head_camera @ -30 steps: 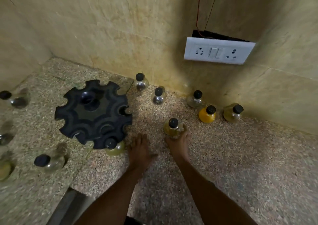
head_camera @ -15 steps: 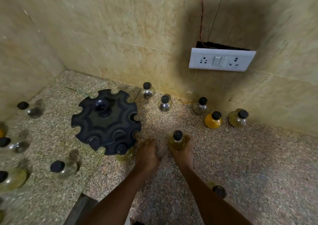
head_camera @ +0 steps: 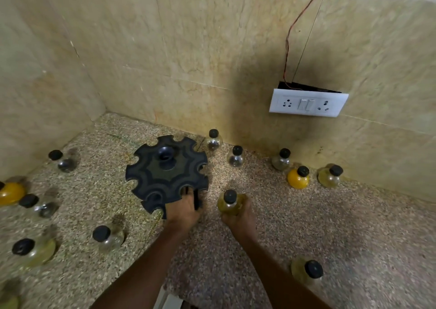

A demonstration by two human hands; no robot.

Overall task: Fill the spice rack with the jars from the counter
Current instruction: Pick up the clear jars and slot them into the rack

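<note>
The spice rack, a black round carousel with scalloped slots around its rim, stands on the speckled granite counter a little left of centre, near the corner of the tiled walls. The left hand is at the rack's 5 o'clock edge, fingers reaching under the top disc; whether they actually grip the frame there is hard to tell, since the disc hides the fingertips. Just beside it, at 3 o'clock from that hand, the right hand holds a round glass jar of yellowish-green contents with a black cap, fingers curled round its belly, upright, apart from the rack. Along the back wall from 12 to 2 o'clock of the rack stand a clear jar, a second clear jar, a greyish jar, a bright yellow jar and a pale olive jar. More capped jars sit at the rack's 7 to 10 o'clock, one of them orange-yellow at the left edge. Another olive jar rests at 5 o'clock of the right forearm. A white switch and socket plate hangs on the wall above, with a thin red wire rising from it.
</note>
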